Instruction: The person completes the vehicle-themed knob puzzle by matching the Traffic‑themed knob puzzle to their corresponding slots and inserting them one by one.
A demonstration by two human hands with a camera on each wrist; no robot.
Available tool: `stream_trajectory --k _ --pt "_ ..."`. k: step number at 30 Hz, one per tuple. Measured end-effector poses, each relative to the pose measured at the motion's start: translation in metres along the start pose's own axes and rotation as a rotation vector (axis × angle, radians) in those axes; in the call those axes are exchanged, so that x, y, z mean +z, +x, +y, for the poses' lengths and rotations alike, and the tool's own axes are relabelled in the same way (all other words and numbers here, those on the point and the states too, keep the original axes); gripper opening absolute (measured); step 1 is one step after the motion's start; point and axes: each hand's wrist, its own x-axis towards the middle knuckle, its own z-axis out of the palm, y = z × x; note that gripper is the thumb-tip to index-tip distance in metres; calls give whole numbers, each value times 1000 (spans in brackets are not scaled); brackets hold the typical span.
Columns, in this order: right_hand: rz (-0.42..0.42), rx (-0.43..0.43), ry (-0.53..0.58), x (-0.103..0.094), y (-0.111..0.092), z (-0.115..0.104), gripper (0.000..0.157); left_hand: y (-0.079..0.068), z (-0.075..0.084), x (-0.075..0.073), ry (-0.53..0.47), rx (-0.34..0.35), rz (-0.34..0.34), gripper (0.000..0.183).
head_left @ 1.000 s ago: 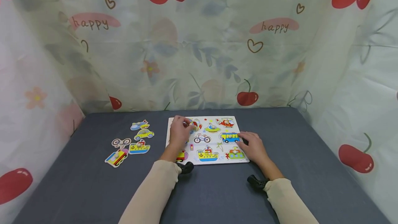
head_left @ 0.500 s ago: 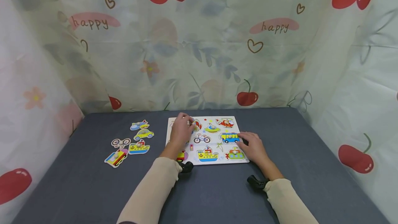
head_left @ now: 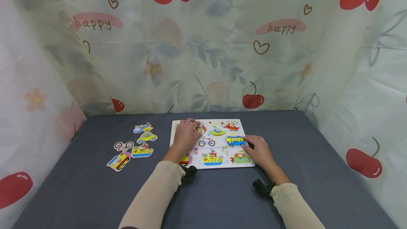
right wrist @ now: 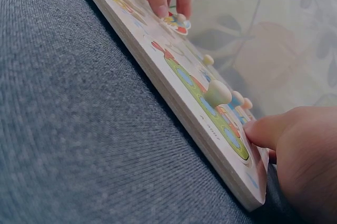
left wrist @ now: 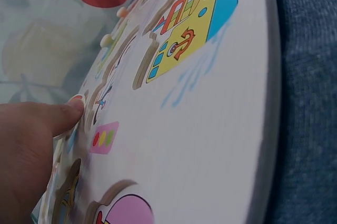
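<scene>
A white knobbed puzzle board (head_left: 222,151) lies on the table under both hands. My left hand (head_left: 184,137) reaches over its far left part, thumb and fingers at the edges of a round, mostly red puzzle piece (head_left: 201,128). In the right wrist view, that piece (right wrist: 179,24) looks tilted, its pale knob visible between the fingers. My right hand (head_left: 259,148) rests at the board's right edge, fingers fairly straight. Its thumb (right wrist: 263,130) touches the board beside the green submarine piece (right wrist: 202,98). The left hand hides part of the board.
Left of the board lie loose pieces: an airplane (head_left: 143,128), a car (head_left: 147,137), a two-wheeler (head_left: 123,146), a ship (head_left: 142,150) and a train (head_left: 119,161). A bus piece (head_left: 234,141) sits in the board. Patterned cloth (head_left: 203,63) hangs behind the table.
The left hand has shifted slightly and its fingers have spread from the knob to the round piece's edges, showing more of it. The right hand has stayed in place.
</scene>
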Motion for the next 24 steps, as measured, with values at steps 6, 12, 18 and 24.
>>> stream_trajectory --k 6,12,18,24 --pt "3 2 -5 1 0 1 44 -1 2 2 30 0 -32 47" --pt "11 -3 -3 2 0 2 44 0 3 3 40 14 -54 48" --pt "16 -2 -1 1 0 2 44 1 4 1 39 5 -78 49" --pt "17 -6 -2 1 1 2 44 0 5 1 23 -22 -107 49"
